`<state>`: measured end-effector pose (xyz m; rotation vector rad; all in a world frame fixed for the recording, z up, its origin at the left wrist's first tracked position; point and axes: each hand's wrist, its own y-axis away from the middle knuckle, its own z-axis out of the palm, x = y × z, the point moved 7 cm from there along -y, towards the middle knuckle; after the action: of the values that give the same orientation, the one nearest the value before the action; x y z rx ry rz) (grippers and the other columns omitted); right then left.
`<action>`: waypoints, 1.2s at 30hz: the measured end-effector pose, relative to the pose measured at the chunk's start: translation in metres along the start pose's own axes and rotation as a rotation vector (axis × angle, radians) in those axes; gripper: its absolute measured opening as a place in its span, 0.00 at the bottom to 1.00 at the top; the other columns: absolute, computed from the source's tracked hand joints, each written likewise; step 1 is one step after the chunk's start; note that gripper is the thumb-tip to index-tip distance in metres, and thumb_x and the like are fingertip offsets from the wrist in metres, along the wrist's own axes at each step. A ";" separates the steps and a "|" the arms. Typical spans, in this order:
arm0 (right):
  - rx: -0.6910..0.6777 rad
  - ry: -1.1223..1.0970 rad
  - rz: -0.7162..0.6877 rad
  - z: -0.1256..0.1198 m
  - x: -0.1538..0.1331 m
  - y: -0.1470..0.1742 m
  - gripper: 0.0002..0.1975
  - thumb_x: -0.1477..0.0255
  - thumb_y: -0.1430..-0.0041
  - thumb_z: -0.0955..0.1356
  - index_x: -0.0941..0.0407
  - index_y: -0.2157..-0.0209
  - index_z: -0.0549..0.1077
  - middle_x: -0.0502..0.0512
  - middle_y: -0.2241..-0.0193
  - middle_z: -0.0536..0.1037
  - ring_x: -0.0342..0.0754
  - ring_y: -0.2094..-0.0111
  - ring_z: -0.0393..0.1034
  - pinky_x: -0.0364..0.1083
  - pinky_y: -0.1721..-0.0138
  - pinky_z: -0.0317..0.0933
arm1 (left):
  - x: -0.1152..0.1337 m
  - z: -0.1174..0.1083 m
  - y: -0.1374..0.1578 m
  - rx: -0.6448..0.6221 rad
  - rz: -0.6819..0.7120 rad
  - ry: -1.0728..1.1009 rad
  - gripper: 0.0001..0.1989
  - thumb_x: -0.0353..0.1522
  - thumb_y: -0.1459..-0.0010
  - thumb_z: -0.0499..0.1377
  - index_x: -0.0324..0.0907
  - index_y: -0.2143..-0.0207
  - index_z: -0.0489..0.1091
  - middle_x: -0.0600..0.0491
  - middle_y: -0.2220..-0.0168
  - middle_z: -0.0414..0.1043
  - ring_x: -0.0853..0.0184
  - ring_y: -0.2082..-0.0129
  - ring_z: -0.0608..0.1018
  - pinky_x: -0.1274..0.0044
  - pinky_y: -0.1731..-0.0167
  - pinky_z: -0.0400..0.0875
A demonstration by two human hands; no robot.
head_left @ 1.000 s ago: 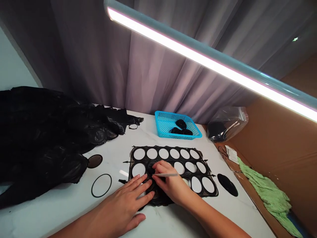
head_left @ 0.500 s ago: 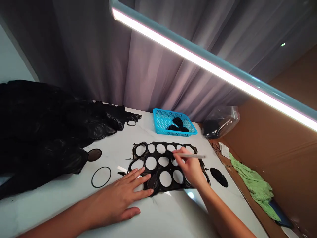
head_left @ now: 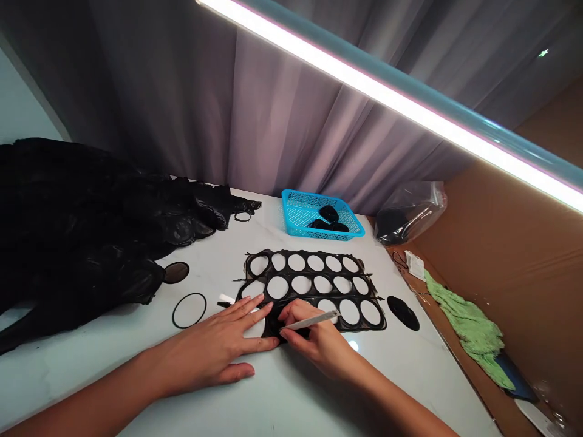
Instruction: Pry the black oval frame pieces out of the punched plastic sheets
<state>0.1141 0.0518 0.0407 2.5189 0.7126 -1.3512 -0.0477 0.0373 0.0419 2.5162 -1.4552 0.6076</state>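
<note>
A thin black sheet [head_left: 314,300] with rows of round holes lies flat on the white table. Spread over its near left corner are the fingers of my left hand [head_left: 223,343], palm down and open. My right hand [head_left: 319,337] pinches a slim silver pen-like tool [head_left: 314,320], whose exact kind I cannot make out. Its tip points down-left at the sheet's near row, beside my left fingertips; the tip itself is hidden. A stack of black discs [head_left: 403,313] rests right of the sheet. To the left lie a thin black ring [head_left: 189,310] and a dark disc [head_left: 176,272].
A blue basket [head_left: 286,224] with black bundles stands behind the sheet. Heaped black sheeting [head_left: 91,224] covers the table's left side. At the right are a clear plastic bag [head_left: 412,209] and a green cloth [head_left: 469,328]. A bright tube lamp [head_left: 387,103] crosses overhead.
My right hand has moved with the tool from the sheet's upper right to its near left, close to my left hand. My left hand stays on the sheet. The view has shifted slightly.
</note>
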 end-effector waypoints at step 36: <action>1.005 0.055 0.423 -0.202 0.135 0.131 0.21 0.52 0.48 0.69 0.54 0.77 0.62 0.46 0.81 0.64 0.44 0.77 0.59 0.43 0.73 0.53 | -0.023 0.007 0.011 -0.020 -0.070 -0.012 0.28 0.42 0.38 0.60 0.65 0.38 0.57 0.59 0.29 0.32 0.47 0.32 0.47 0.54 0.39 0.55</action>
<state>0.3901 0.0592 0.0367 3.1107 -0.6742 -1.7270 -0.0654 0.0477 0.0254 2.5476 -1.3636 0.5651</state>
